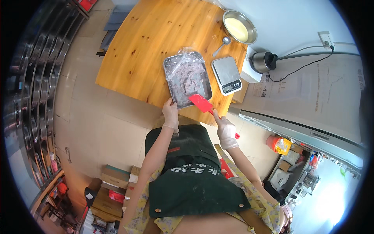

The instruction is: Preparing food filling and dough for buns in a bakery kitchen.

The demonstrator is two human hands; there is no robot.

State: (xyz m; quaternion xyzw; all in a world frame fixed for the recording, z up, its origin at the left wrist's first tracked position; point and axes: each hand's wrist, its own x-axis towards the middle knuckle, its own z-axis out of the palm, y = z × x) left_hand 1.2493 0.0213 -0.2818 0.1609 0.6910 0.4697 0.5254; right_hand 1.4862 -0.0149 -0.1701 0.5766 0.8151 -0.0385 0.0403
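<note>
A rectangular metal tray (207,90) lined with clear plastic film lies near the front edge of the wooden table. Inside it is a lumpy, pale purplish mash (189,82), spread unevenly. My left hand (170,114), in a clear glove, grips the tray's near left corner. In my gloved right hand (227,132) is the handle of a red spatula (200,103). Its blade is over the tray's near right part, with some pale residue on it; whether it touches the mash I cannot tell.
Right of the tray stands a digital kitchen scale (226,74). Behind it are a metal spoon (221,46) and a steel bowl (254,36) of pale yellow liquid. A metal pot with a cord (263,62) sits off the table's right side, near a refrigerator (307,97). Racked trays (39,78) line the left.
</note>
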